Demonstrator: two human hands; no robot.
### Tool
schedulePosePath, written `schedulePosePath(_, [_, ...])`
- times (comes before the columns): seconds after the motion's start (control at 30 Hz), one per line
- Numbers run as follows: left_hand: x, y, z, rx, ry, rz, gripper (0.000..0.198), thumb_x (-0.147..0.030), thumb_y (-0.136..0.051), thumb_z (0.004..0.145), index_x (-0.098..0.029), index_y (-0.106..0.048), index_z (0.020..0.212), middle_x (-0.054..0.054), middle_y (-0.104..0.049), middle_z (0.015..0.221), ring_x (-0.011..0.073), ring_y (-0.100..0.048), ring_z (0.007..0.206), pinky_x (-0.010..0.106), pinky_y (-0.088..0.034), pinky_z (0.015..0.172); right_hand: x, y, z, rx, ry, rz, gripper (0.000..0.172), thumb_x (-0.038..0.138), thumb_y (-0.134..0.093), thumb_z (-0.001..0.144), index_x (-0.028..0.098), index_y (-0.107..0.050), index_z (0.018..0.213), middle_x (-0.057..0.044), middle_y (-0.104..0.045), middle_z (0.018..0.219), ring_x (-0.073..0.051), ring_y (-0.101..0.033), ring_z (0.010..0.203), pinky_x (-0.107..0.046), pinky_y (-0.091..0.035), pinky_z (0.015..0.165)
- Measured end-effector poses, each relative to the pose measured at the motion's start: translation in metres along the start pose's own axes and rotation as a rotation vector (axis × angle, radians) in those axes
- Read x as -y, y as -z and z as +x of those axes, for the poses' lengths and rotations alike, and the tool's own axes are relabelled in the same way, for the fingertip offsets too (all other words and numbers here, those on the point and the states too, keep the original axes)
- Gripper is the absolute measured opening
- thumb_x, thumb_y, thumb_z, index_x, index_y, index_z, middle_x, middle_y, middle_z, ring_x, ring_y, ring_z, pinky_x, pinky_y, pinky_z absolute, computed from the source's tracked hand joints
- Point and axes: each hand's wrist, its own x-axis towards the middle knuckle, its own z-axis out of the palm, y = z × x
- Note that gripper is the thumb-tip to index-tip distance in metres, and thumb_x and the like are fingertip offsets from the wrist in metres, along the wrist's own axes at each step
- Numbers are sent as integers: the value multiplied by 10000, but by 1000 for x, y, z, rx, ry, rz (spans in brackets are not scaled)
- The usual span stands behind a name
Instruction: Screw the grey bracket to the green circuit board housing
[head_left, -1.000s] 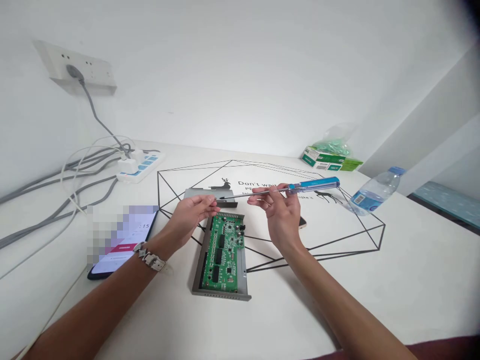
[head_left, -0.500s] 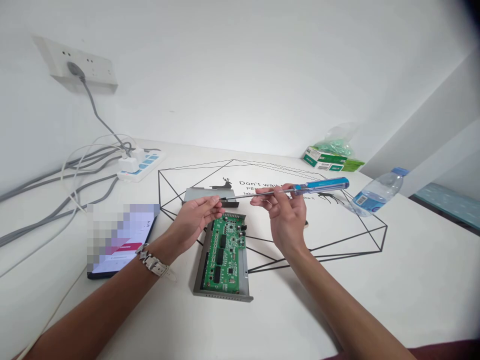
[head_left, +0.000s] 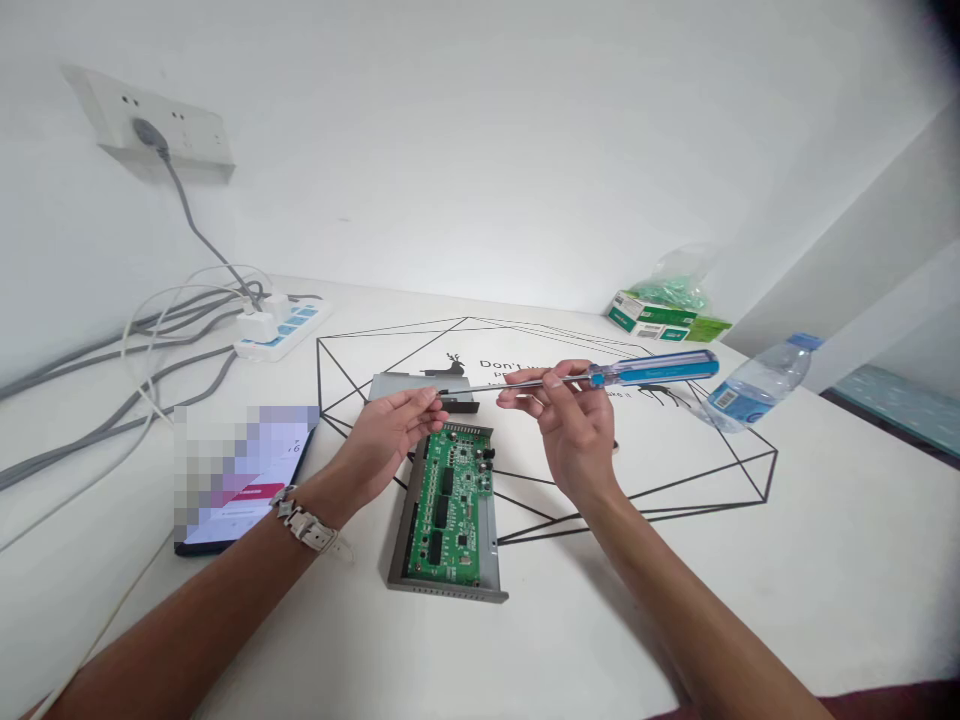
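My right hand (head_left: 574,425) pinches a screwdriver (head_left: 652,369) where its shaft meets the clear and blue handle. The tool lies nearly level, with the handle to the right and the shaft running left. At the tip, the thumb and fingertips of my left hand (head_left: 397,430) are pressed together; anything small between them is too hidden to name. Below the hands sits an open metal casing (head_left: 487,540) with a green circuit board (head_left: 450,510) inside. Behind my left fingertips rests a grey metal cover (head_left: 394,386), partly covered by them.
A tablet or phone (head_left: 244,535) with a lit screen lies left of the casing. Farther back are a power strip (head_left: 274,343) and grey cables (head_left: 90,425). On the right, a water bottle (head_left: 765,385) lies tilted, with small green boxes (head_left: 649,318) behind it.
The screwdriver's handle has shifted slightly to the right and up a little. Both hands keep nearly the same place, and the casing has not moved.
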Motion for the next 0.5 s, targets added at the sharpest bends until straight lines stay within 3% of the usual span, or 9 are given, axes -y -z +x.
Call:
schedulePosePath(0.17, [-4, 9, 7, 49, -72, 237, 245, -373, -741, 831, -143, -731, 913, 61, -720, 911, 161, -676, 868, 336, -542, 903, 10, -4, 12, 39, 22, -150, 200, 391, -650, 917, 218, -549, 922, -53, -762, 892, -181, -736, 702, -394, -629, 729])
schedulePosePath(0.3, [-8, 12, 8, 135, -312, 623, 275, -387, -734, 826, -158, -741, 979, 79, -746, 976, 200, -682, 926, 371, -540, 917, 13, -21, 34, 151, 20, -343, 227, 425, -617, 932, 207, -578, 884, -37, -719, 776, -136, -677, 551, -302, -587, 561])
schedulePosePath(0.4, [-7, 11, 7, 205, -431, 688, 283, -352, -737, 819, -170, -731, 1036, 75, -748, 1011, 203, -687, 938, 347, -552, 886, 5, -38, 46, 312, 12, -487, 253, 446, -574, 950, 207, -567, 866, -11, -679, 727, -114, -641, 524, -274, -552, 533])
schedulePosePath(0.5, [-5, 11, 10, 200, -468, 690, 219, -330, -717, 828, -154, -731, 959, 66, -755, 927, 203, -698, 887, 321, -559, 833, -9, -49, 49, 381, 37, -619, 262, 447, -532, 971, 210, -550, 859, 6, -655, 712, -98, -608, 529, -259, -520, 557])
